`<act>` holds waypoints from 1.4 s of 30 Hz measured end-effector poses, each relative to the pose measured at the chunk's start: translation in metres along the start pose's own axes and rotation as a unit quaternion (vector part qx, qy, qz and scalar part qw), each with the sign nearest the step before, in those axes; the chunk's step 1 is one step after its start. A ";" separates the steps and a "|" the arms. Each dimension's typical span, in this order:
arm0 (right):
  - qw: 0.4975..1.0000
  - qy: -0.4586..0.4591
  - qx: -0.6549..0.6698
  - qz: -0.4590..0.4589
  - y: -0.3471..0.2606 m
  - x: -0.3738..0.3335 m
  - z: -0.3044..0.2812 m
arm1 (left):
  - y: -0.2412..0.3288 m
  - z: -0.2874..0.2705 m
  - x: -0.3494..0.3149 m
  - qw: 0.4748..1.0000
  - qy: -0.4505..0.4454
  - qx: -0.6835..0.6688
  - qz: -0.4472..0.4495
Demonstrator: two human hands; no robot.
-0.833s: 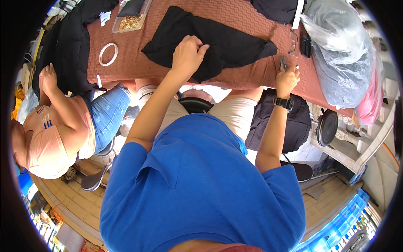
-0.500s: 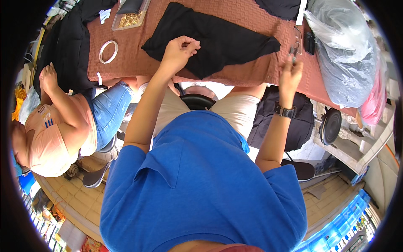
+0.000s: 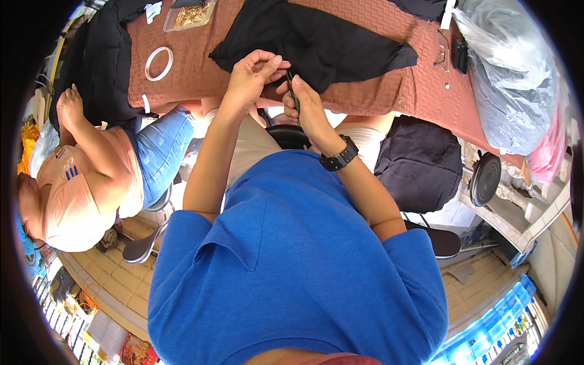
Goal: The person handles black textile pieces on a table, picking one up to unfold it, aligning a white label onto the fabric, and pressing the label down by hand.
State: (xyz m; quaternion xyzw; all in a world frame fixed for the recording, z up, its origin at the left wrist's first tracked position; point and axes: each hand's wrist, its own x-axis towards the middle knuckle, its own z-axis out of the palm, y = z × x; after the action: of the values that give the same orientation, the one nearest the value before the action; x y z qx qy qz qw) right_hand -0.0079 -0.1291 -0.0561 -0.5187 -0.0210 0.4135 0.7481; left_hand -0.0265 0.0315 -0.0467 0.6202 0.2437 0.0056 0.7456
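Black cloth (image 3: 316,45) lies spread and creased over the table, just beyond both hands. My left hand (image 3: 248,76) is closed in a pinch above the cloth's near edge; whatever sits between thumb and fingertips is too small to name. Beside it, my right hand (image 3: 313,115) is wrapped round slim dark thread snips (image 3: 293,91), their tip pointing up toward the left fingertips. The snips' lower part is hidden by my fingers.
The table has a brown patterned cover (image 3: 188,73). On it are a white ring (image 3: 159,64), a clear box of gold-coloured pieces (image 3: 190,17), eyeglasses (image 3: 441,48) and a black case (image 3: 460,56). A plastic bag (image 3: 505,79) stands right; a seated person (image 3: 91,176) is left.
My right hand has come left from beside the eyeglasses, bringing the snips next to my left hand. The left hand keeps its pinch, nearly in place. The view has shifted slightly.
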 end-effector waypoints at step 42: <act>0.997 -0.015 0.075 0.019 -0.019 0.025 -0.009 | 0.003 0.007 0.000 0.980 -0.011 0.067 0.185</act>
State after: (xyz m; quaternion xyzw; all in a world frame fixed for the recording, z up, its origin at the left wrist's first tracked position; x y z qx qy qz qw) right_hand 0.0240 -0.1221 -0.0551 -0.4553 0.0090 0.4358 0.7764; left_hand -0.0232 0.0254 -0.0435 0.7032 0.1161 0.1201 0.6911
